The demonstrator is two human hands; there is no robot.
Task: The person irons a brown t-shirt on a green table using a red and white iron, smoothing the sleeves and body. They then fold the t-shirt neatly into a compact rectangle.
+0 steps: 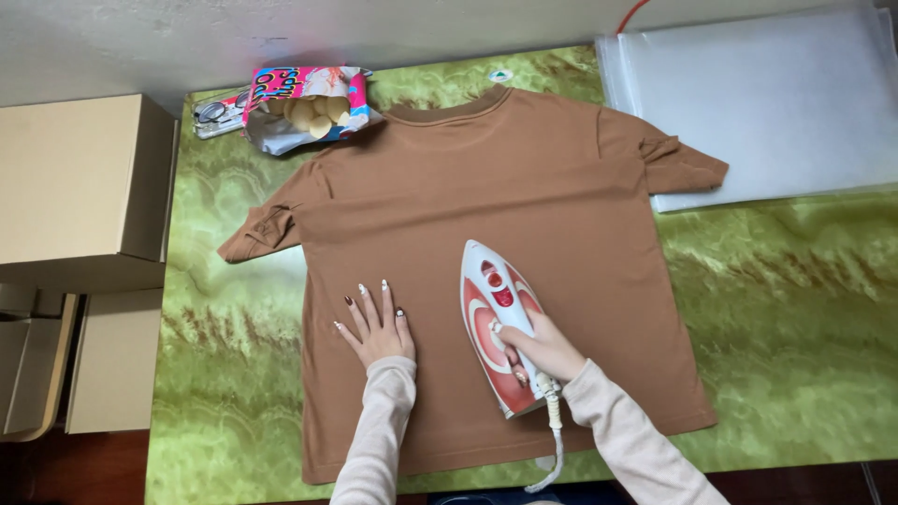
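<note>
A shirt [505,215] is spread on the table [795,281], with an iron [496,327] set on its lower middle, a hand [379,327] laid flat just left, a snack bag [304,108] behind its left shoulder, plastic sheets [767,103] at right, and boxes [79,187] left of the table.

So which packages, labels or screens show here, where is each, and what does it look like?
Snack bag: table's far left, by the T-shirt's shoulder; torn open, pink and blue outside, silver inside, pale crisps showing.
Neck label: at the T-shirt's collar; small, white with green.
Cardboard boxes: left of the table; plain brown, stacked.
Clear plastic bags: far right corner; flat stack.
No screens.
</note>
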